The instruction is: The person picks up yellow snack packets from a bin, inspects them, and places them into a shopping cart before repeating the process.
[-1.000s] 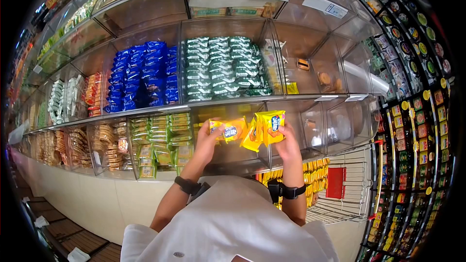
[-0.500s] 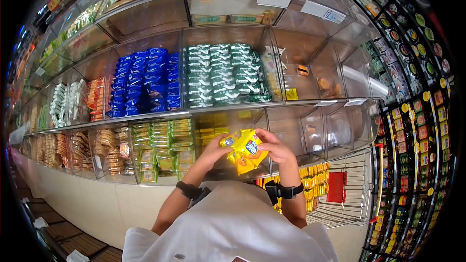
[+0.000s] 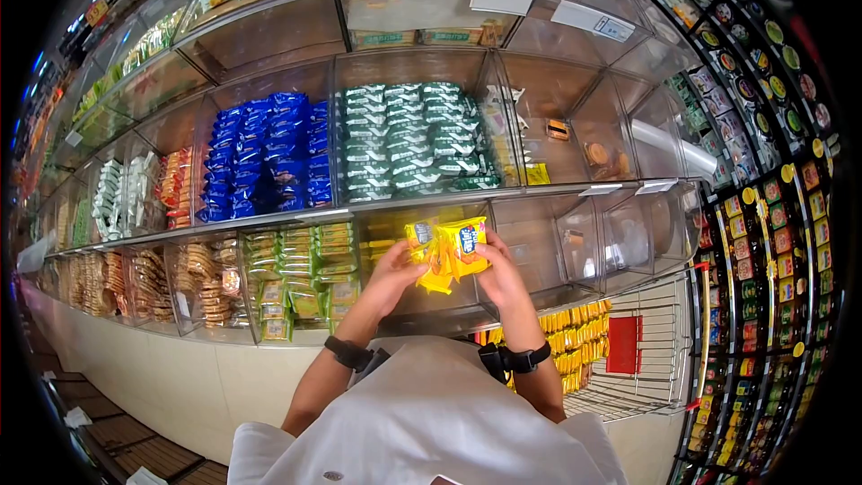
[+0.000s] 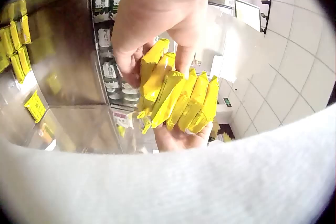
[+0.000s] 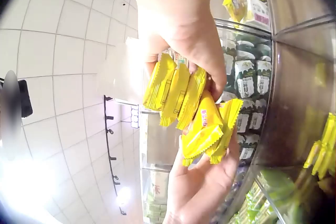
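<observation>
Both hands hold yellow snack packets (image 3: 462, 248) in front of a lower clear bin. My left hand (image 3: 390, 280) grips several packets from the left, thumb on the near side; in the left wrist view the left hand (image 4: 160, 29) has its fingers and thumb round yellow packets (image 4: 165, 90). My right hand (image 3: 501, 277) pinches more packets from the right, and in the right wrist view the right hand (image 5: 184, 40) has them between thumb and fingers (image 5: 212, 71). The two bunches touch side by side. More yellow packets (image 3: 384, 250) lie in the bin behind the left hand.
Clear bins hold blue packets (image 3: 285, 157), dark green and white packets (image 3: 409, 139) and light green packets (image 3: 296, 260). At the lower right stands a cart (image 3: 660, 341) with rows of yellow packets (image 3: 575, 337). A dark display rack (image 3: 763, 287) rises at the right.
The hands, first apart with separate bunches, have come closer together. Since the middle frame the packets have turned more upright, and the right hand has shifted slightly left and down.
</observation>
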`<control>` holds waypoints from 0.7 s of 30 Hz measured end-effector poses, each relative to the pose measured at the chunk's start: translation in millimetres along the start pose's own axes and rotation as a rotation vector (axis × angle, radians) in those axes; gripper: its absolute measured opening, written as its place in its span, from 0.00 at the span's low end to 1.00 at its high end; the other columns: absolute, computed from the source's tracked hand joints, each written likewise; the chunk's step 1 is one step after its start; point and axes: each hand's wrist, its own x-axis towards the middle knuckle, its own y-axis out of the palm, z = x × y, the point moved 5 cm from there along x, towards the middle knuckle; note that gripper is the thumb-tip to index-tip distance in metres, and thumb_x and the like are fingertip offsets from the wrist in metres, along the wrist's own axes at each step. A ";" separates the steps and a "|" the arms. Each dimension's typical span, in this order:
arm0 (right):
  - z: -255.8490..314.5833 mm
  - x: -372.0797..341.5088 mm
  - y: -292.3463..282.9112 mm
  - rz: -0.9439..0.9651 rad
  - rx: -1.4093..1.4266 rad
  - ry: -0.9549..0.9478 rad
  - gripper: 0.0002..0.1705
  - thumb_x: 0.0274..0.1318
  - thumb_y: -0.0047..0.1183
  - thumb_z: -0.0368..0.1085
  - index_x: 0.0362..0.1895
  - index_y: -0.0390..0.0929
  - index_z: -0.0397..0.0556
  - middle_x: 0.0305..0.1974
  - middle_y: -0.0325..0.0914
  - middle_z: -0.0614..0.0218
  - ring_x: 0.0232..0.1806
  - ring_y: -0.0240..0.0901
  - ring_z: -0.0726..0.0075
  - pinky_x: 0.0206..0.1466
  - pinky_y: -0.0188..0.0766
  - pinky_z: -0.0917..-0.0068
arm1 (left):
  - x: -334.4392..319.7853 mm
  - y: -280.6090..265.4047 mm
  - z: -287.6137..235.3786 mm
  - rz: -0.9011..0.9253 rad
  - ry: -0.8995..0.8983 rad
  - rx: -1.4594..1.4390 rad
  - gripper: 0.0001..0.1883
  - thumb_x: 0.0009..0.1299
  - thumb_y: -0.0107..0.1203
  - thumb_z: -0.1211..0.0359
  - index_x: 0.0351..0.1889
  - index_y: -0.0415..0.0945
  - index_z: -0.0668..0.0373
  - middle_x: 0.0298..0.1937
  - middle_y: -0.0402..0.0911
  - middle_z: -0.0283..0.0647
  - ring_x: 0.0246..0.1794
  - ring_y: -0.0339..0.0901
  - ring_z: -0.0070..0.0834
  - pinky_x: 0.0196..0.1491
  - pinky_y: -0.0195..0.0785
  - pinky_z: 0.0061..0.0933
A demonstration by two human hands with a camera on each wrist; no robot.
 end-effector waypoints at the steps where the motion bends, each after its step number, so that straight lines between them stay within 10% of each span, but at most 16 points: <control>1: -1.8 0.2 -1.2 -0.008 -0.007 0.002 0.17 0.47 0.49 0.30 0.44 0.67 0.45 0.40 0.71 0.68 0.45 0.66 0.73 0.50 0.61 0.75 | 0.0 -0.6 0.3 -0.016 0.003 0.000 0.28 0.56 0.55 0.75 0.55 0.58 0.63 0.49 0.68 0.40 0.50 0.68 0.27 0.50 0.62 0.26; 21: -39.8 9.0 -18.5 -0.077 0.024 0.092 0.22 0.48 0.46 0.35 0.50 0.63 0.45 0.46 0.69 0.65 0.50 0.64 0.68 0.55 0.56 0.71 | 3.3 -15.6 -2.3 -0.268 0.195 -0.189 0.20 0.59 0.51 0.78 0.49 0.60 0.58 0.48 0.67 0.35 0.49 0.67 0.24 0.48 0.61 0.23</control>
